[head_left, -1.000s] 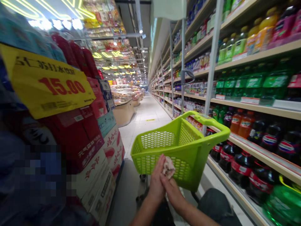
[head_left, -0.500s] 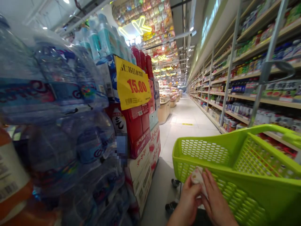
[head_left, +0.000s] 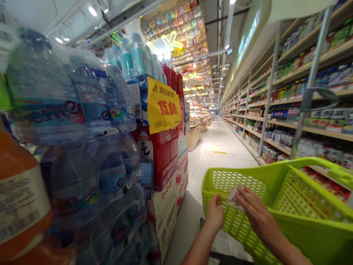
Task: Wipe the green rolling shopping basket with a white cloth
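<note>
My right hand [head_left: 252, 202] is over the near rim of the green shopping cart [head_left: 234, 172], its fingers pressed together over a crumpled white tissue [head_left: 234, 195]. Part of the tissue sticks out to the left of the fingers, by the cart's perforated side. My left hand [head_left: 215, 212] is curled closed just outside the cart's front corner, a short gap from the tissue. Whether it grips anything is hidden, and I cannot tell if it touches the cart.
Shrink-wrapped water bottles [head_left: 74, 110] are stacked on the left, with an orange bottle [head_left: 23, 195] close by. Drink boxes [head_left: 165, 154] carry a yellow price sign [head_left: 163, 106]. The aisle floor [head_left: 217, 141] runs ahead, and stocked shelves [head_left: 286, 106] line the right.
My hands were together around the tissue; now they are apart. The right hand has moved up over the cart rim with the tissue. The left has drawn slightly up and left.
</note>
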`<action>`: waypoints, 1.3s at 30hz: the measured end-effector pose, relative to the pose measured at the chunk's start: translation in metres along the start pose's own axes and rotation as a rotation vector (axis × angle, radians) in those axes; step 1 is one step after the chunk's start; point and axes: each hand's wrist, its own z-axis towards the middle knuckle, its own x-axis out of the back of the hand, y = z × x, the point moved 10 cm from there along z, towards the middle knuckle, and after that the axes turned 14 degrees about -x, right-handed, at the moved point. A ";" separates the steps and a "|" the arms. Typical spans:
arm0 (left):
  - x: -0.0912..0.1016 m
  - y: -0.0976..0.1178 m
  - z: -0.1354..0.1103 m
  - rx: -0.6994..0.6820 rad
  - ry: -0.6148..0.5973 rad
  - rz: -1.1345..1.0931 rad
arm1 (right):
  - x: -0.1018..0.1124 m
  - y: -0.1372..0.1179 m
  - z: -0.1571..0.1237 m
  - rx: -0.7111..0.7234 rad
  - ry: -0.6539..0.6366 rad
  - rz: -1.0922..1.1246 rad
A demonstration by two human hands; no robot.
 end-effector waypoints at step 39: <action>-0.160 0.061 0.004 -0.336 -0.627 0.947 | 0.053 0.072 -0.127 -0.091 -0.243 -0.121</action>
